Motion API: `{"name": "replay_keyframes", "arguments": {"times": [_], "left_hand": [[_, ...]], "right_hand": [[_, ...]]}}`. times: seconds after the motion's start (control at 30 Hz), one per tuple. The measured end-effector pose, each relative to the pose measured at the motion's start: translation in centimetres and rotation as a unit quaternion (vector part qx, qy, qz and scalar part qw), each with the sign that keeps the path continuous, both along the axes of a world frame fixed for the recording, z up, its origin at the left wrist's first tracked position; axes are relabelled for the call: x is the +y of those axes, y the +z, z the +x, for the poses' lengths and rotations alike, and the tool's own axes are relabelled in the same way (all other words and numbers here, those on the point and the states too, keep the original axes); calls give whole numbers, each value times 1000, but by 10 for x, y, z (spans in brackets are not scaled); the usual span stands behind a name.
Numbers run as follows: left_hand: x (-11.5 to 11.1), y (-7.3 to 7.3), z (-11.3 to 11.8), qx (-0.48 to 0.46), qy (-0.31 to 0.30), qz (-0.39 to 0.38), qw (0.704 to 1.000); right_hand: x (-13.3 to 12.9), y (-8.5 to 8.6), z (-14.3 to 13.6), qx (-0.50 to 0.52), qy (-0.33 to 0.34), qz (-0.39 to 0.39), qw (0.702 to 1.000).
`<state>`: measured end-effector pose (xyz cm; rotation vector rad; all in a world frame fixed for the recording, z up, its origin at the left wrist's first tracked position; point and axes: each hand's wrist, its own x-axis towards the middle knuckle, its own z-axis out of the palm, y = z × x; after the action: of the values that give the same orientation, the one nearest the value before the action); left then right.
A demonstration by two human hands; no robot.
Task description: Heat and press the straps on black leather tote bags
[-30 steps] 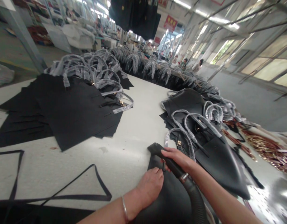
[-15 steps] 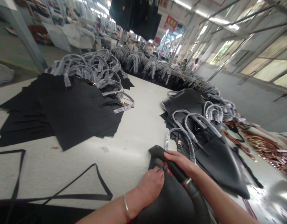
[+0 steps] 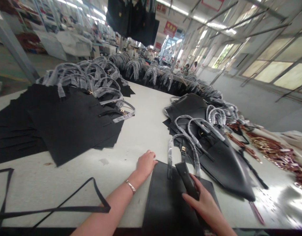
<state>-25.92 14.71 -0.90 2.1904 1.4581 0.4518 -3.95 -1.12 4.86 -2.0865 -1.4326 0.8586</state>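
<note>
A black tote bag [image 3: 163, 193] lies flat at the table's near edge, and a plastic-wrapped handle [image 3: 171, 154] rises from its top. My left hand [image 3: 146, 164], with a bracelet at the wrist, has its fingers closed at the bag's upper left corner. In my right hand [image 3: 205, 200] is a black hose nozzle [image 3: 186, 178], its flat end pointing up and left over the bag. My fingers wrap around the nozzle, and my forearm hides most of the hose behind it.
On the left lies a fanned stack of black bag panels [image 3: 65, 121] with wrapped handles. Black bags [image 3: 222, 164] are piled at right, near brown straps with gold fittings [image 3: 269, 150]. A thin black strip [image 3: 74, 208] loops across the near left. Black pieces hang overhead [image 3: 131, 19].
My left hand has moved up and left to the bag's corner. My right hand has lowered with the nozzle, which now points more upward. More of the bag and its handle shows.
</note>
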Motion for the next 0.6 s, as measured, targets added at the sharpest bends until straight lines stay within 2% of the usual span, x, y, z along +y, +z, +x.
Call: {"name": "replay_keyframes", "arguments": {"times": [0.07, 0.13, 0.23, 0.3, 0.4, 0.5, 0.6], "left_hand": [[1, 0, 4, 13, 13, -3, 1000], [0, 2, 9, 23, 18, -5, 1000], [-2, 7, 14, 29, 23, -9, 999], [-1, 9, 16, 24, 25, -15, 999], [-1, 9, 18, 0, 22, -33, 999], [-1, 4, 20, -39, 21, -61, 997], [-2, -1, 21, -78, 29, -81, 993]], "right_hand": [[-13, -21, 1, -18, -20, 23, 999], [-20, -34, 1, -27, -29, 32, 999], [-22, -38, -2, -37, -30, 59, 997], [-21, -31, -3, -21, -19, 54, 998], [-15, -12, -1, 59, 21, -15, 998], [-3, 7, 2, 154, 55, -87, 983], [15, 25, 3, 215, 71, -127, 966]]}}
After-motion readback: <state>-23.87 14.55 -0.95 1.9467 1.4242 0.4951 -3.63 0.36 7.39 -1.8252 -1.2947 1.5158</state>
